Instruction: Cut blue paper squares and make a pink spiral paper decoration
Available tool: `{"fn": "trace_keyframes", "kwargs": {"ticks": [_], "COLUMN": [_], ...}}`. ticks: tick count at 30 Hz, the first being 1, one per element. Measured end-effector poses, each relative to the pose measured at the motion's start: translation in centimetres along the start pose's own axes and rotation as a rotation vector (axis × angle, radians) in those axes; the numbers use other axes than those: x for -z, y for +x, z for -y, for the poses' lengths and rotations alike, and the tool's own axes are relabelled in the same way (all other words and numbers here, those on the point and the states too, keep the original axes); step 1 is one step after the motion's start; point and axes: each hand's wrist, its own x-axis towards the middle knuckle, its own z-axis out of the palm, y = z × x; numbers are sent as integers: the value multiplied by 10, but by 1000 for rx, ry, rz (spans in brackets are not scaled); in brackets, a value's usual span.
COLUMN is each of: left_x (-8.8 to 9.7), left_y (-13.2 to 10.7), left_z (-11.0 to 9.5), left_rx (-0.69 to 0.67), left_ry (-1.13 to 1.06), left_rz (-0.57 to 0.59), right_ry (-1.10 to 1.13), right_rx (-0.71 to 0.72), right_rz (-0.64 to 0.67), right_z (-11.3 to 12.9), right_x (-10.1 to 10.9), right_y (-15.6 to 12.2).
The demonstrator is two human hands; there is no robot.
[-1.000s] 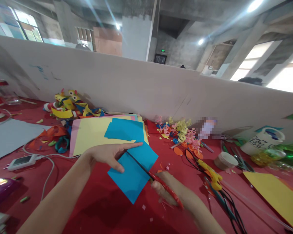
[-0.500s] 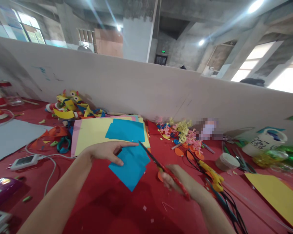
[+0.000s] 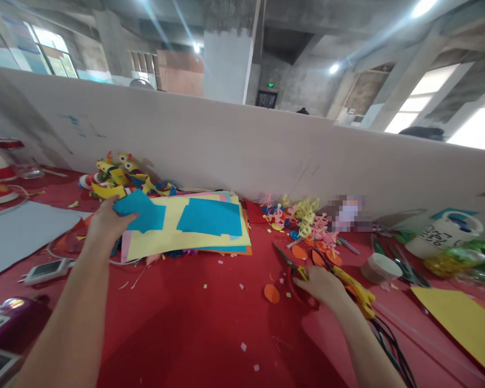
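My left hand [image 3: 108,220] is far out to the left, closed on a blue paper piece [image 3: 142,212] that it holds over the left end of a stack of coloured sheets [image 3: 186,240]. A second blue sheet [image 3: 210,216] lies flat on the yellow top sheet. My right hand [image 3: 321,284] rests low on the red table [image 3: 194,334], fingers curled on the red-handled scissors [image 3: 289,264], whose blades point up and left along the cloth. An orange paper disc [image 3: 271,293] lies just left of that hand.
A pale partition wall [image 3: 242,145] runs behind the table. Paper scraps and curls [image 3: 303,215], a yellow glue gun [image 3: 355,291] with black cables, a tape roll [image 3: 382,268], a white tub [image 3: 440,233], a yellow sheet [image 3: 464,318], a grey sheet [image 3: 20,229] and a white device [image 3: 44,269] lie around.
My left hand carried the blue paper piece from the table's middle up and left onto the sheet stack. My right hand swung the scissors right and lowered them to the table.
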Motion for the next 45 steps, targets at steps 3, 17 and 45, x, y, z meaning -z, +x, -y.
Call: {"fn": "trace_keyframes", "kwargs": {"ticks": [3, 17, 45], "left_x": [12, -22, -124], "left_y": [-6, -7, -40], "left_z": [-3, 3, -45], "left_rx": [134, -113, 13], "left_ry": [383, 613, -885], "left_rz": [-191, -239, -167], "right_ry": [-54, 45, 880], "right_rx": [12, -18, 313], "right_rz": [-8, -514, -577], "right_z": [1, 19, 60], "right_x": [-3, -2, -32], "right_y": [-1, -3, 6]}}
